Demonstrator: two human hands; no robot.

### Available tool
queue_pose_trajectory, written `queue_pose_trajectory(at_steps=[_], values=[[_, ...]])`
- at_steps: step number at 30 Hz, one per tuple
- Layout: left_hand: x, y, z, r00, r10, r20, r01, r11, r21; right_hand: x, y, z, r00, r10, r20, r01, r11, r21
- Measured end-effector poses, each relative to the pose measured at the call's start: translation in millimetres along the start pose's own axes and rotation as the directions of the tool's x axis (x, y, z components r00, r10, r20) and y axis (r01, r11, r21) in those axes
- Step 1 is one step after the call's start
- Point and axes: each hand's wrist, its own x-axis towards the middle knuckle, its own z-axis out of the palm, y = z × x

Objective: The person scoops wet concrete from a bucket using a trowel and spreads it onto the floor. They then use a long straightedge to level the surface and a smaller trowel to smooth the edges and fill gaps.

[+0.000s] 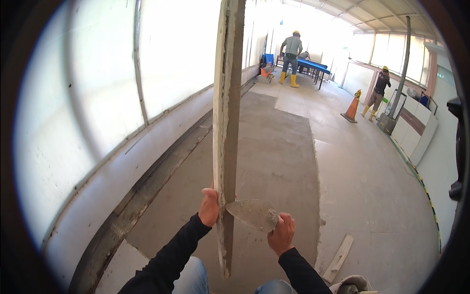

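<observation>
A long, pale wooden straightedge board (226, 122) stands upright in front of me, crusted with grey mortar along its edge. My left hand (209, 208) grips it from the left, low down. My right hand (281, 232) is closed on the handle of a pointed trowel (247, 210), whose tip touches the board just right of my left hand. A lump of wet mortar sits near the blade's heel. Beneath both lies a smooth grey screeded patch (274, 161) of floor.
Workers in yellow helmets (292, 49) (381, 85) stand farther back near a blue table (313, 63) and an orange cone (351, 110). A translucent wall with a gutter (161, 161) runs along the left. A loose wood strip (339, 257) and a bucket (352, 286) lie at lower right.
</observation>
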Motion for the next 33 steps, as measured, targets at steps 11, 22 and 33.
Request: queue_pose_trajectory(at_steps=[11, 22, 33], values=[[-21.4, -8.2, 44.1, 0.998, -0.025, -0.059, 0.021, 0.997, -0.075, 190.9, -14.9, -59.9, 0.931, -0.115, -0.345, 0.01, 0.956, -0.293], [-6.2, 27.5, 25.1, 0.98, 0.169, -0.107, -0.17, 0.985, -0.002, 209.3, 10.1, -138.7, 0.928, 0.205, 0.312, -0.245, 0.965, 0.095], [43.9, 88.4, -13.5, 0.749, 0.554, -0.364, -0.585, 0.81, 0.029, -72.1, 7.0, -38.1, 0.164, 0.296, 0.941, -0.118, 0.953, -0.279]])
